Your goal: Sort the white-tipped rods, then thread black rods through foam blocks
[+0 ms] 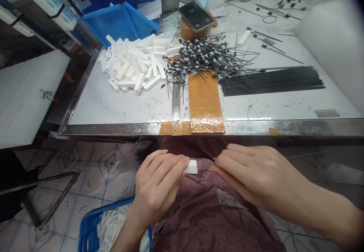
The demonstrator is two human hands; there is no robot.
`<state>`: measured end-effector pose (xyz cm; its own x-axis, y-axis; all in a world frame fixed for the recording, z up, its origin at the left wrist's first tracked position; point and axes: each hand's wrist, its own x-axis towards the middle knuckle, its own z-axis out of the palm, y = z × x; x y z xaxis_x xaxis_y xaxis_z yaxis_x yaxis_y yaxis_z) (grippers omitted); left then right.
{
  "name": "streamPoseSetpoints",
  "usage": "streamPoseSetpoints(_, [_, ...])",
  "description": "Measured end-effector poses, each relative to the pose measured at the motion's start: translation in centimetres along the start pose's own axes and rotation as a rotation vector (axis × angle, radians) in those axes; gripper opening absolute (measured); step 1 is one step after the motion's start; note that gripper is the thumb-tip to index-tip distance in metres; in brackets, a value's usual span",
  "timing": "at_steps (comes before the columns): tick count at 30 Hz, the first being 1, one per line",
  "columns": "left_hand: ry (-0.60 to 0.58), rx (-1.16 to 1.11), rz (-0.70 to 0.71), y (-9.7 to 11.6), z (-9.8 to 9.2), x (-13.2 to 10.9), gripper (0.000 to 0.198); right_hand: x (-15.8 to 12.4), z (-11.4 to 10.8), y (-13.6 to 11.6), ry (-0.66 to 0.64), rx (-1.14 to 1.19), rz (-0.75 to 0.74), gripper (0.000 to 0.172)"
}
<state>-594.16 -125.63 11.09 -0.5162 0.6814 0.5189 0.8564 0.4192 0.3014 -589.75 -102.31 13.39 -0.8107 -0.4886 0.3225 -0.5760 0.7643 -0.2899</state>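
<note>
Above my lap, my left hand (160,176) is closed around a small white block (192,166), whose end sticks out past the fingertips. To its right, my right hand (247,168) has thumb and fingers pinched together; what they hold, if anything, is too thin or hidden to make out. A gap separates the two hands. Beyond them on the table lie a heap of white blocks (136,62), a tangle of thin black rods with black-and-white ends (210,55), and a bundle of plain black rods (273,80).
A tape-covered brown board (206,102) and a steel ruler (176,96) lie at the table's metal front edge (247,127). Behind are blue bins (122,21) and a phone (196,16) on a tape roll. A blue basket (85,221) of white pieces stands on the floor.
</note>
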Motion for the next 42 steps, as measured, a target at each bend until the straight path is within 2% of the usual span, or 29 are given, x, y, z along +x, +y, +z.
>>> streamPoseSetpoints(2, [-0.005,0.03,-0.03,-1.0,-0.4,-0.5,0.035,-0.7,0.1,0.5,0.016,0.038,0.068,0.031])
streamPoseSetpoints(6, [0.115,0.103,-0.201,-2.7,-0.3,-1.7,0.034,-1.8,1.4,1.8,0.219,-0.012,0.37,0.017])
streamPoseSetpoints(9, [0.078,0.018,-0.189,-2.5,0.7,-1.8,0.035,-1.9,3.1,2.4,0.275,-0.039,0.577,0.013])
streamPoseSetpoints(13, [0.018,-0.069,-0.173,-1.5,1.8,-1.4,0.035,-1.4,4.7,2.3,0.259,-0.104,0.682,0.02])
streamPoseSetpoints(16, [0.012,-0.082,-0.195,-1.3,2.2,-1.4,0.035,-1.3,5.1,2.2,0.269,-0.165,0.676,0.025])
streamPoseSetpoints(19, [0.026,-0.126,-0.235,-1.2,2.4,-1.4,0.035,-1.4,5.2,2.4,0.226,-0.237,0.652,0.032])
streamPoseSetpoints(22, [0.047,-0.223,-0.342,-0.8,2.5,-1.2,0.032,-1.5,4.9,2.9,0.159,-0.253,0.628,0.036])
streamPoseSetpoints(25, [0.077,-0.378,-0.5,-0.3,2.4,-0.8,0.024,-1.5,4.3,2.8,0.139,-0.061,0.63,0.033])
streamPoseSetpoints(29, [0.117,-0.582,-0.698,0.1,2.0,-0.5,0.016,-1.4,3.4,1.3,0.223,0.291,0.581,0.016])
streamPoseSetpoints(32, [0.145,-0.724,-0.788,0.1,1.7,-0.5,0.014,-1.3,3.1,0.1,0.256,0.377,0.525,0.007])
streamPoseSetpoints(38, [0.148,-0.829,-0.79,0.0,1.5,-0.5,0.015,-1.2,3.2,-0.6,0.262,0.374,0.434,0.006])
streamPoseSetpoints(42, [0.13,-0.754,-0.731,0.0,1.5,-0.6,0.016,-1.3,3.0,-0.4,0.238,0.339,0.388,0.007])
